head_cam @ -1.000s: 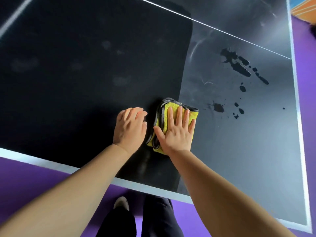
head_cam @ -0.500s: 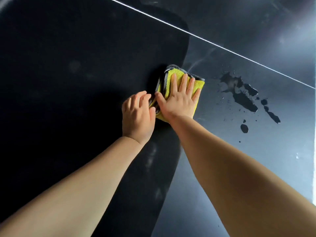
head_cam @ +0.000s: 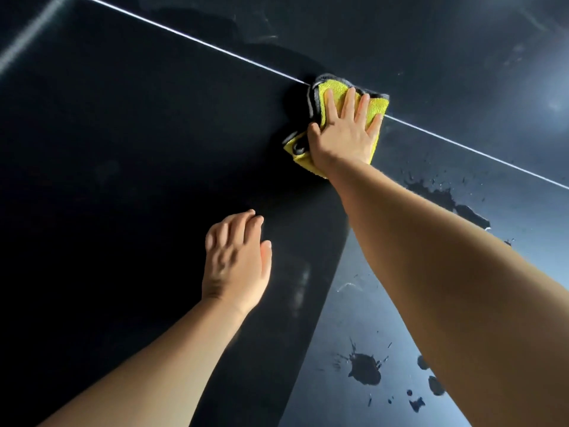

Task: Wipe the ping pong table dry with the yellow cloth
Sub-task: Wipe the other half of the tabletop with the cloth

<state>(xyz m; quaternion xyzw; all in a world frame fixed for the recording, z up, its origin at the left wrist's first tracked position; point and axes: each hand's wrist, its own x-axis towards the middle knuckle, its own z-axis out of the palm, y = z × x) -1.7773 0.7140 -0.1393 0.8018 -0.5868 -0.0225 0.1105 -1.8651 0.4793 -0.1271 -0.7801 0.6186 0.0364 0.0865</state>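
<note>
The folded yellow cloth (head_cam: 332, 90) with a grey edge lies on the dark ping pong table (head_cam: 138, 134), right on its thin white centre line (head_cam: 191, 40). My right hand (head_cam: 345, 134) presses flat on the cloth with straight, spread fingers. My left hand (head_cam: 237, 260) is nearer to me and to the left, apart from the cloth, fingers relaxed and together over the table surface, holding nothing. Dark water splashes (head_cam: 366, 368) sit on the table at the lower right, and another puddle (head_cam: 440, 195) shows just right of my right forearm.
Faint smear marks (head_cam: 301, 288) show on the surface between my arms. Glare lights the table's upper right part (head_cam: 551, 103). My shadow darkens the left half of the table.
My right hand has pushed the cloth away from me, up to the white centre line. My left hand has come off the cloth's side and stayed back, nearer to me.
</note>
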